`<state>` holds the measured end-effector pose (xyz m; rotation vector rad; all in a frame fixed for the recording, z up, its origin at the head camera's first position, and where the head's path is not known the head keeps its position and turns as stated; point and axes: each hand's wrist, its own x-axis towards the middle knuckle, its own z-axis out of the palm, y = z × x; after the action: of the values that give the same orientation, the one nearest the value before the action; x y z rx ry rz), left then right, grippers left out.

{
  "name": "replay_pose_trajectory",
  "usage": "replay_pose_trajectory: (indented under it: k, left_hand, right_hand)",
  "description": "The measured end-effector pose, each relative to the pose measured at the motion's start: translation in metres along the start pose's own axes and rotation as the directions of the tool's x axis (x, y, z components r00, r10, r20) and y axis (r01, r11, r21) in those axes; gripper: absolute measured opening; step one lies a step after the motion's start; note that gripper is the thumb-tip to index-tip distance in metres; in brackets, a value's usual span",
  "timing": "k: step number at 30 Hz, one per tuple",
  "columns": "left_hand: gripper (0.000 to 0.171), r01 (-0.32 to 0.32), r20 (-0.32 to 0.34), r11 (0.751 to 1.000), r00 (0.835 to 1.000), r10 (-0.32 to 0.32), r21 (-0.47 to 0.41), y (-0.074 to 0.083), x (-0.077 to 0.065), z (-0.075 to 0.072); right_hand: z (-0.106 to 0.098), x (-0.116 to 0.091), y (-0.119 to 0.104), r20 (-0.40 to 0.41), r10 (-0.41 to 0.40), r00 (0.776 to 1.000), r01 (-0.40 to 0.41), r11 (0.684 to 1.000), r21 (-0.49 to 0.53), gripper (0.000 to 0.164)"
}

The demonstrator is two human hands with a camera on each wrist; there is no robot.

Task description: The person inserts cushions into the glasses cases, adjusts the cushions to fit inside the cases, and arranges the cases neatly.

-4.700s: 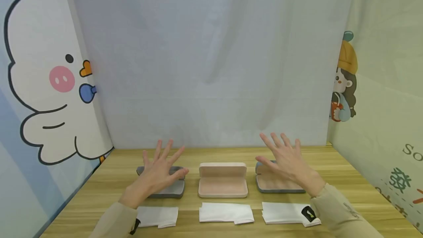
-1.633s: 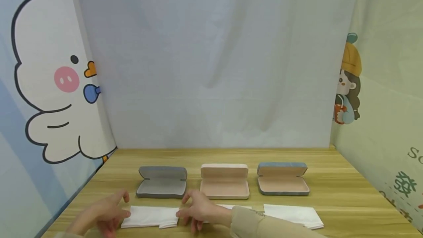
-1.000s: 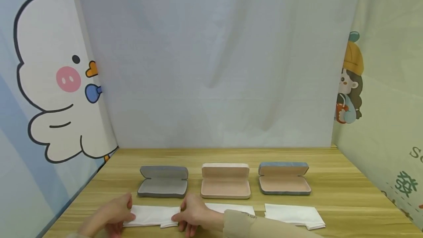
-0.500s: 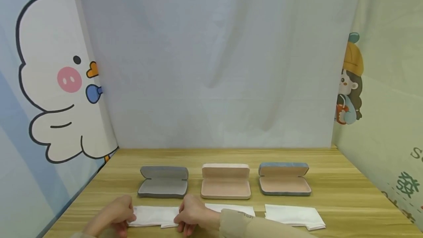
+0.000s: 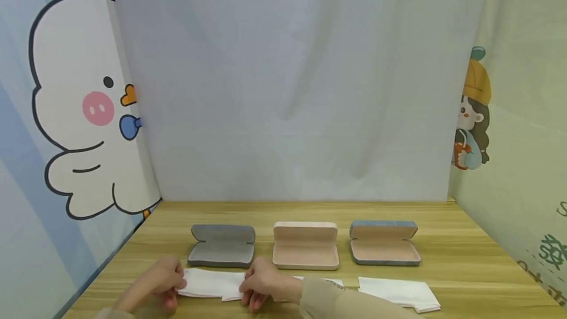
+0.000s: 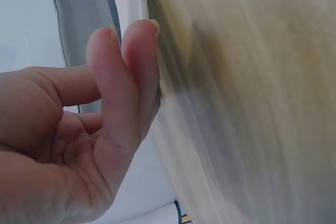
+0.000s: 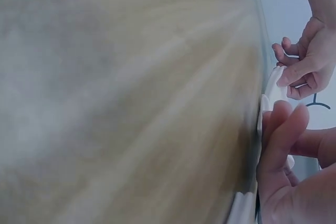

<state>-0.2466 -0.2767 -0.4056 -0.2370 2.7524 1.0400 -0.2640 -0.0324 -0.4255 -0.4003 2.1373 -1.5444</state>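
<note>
In the head view a white folded cloth [image 5: 212, 283] is at the left of a row of similar cloths. My left hand [image 5: 161, 279] pinches its left end, and at the right end my right hand [image 5: 263, 282] grips it between thumb and fingers. The cloth stretches nearly level between the two hands, just in front of an open grey glasses case [image 5: 223, 255]. Curled fingers of the left hand [image 6: 94, 124] fill much of the left wrist view, with the grey case [image 6: 84, 19] behind. The right wrist view catches both hands at the cloth [image 7: 274, 87].
An open cream glasses case [image 5: 305, 256] stands in the middle, and an open blue one [image 5: 384, 252] to its right. A second white cloth [image 5: 325, 280] is partly covered by my right sleeve [image 5: 336, 299]. A third cloth [image 5: 398, 293] lies at the right on the wooden table [image 5: 460, 250].
Both hands came from spread above the cases down to the left cloth's ends and took hold of it. Over the last half second the cloth has risen slightly or shifted toward the grey case.
</note>
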Motion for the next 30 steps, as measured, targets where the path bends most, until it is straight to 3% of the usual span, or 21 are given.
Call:
replay_pose_trajectory:
  k: [9, 17, 30]
  left_hand:
    - [0.018, 0.008, 0.020, 0.999, 1.000, -0.008, -0.038, 0.011, 0.006, -0.010]
    - [0.016, 0.006, 0.031, 0.999, 0.999, -0.005, -0.052, 0.018, 0.014, -0.018]
    - [0.012, -0.043, 0.020, 0.995, 0.999, 0.045, -0.089, 0.022, 0.031, -0.024]
  right_hand:
    - [-0.010, 0.012, -0.007, -0.001, -0.016, 1.000, 0.016, 0.999, 0.043, 0.027]
    - [-0.024, 0.028, -0.014, 0.014, 0.031, 0.999, -0.032, 0.993, 0.111, 0.026]
    - [-0.026, 0.041, -0.017, -0.098, -0.032, 0.995, 0.038, 0.998, 0.058, 0.012]
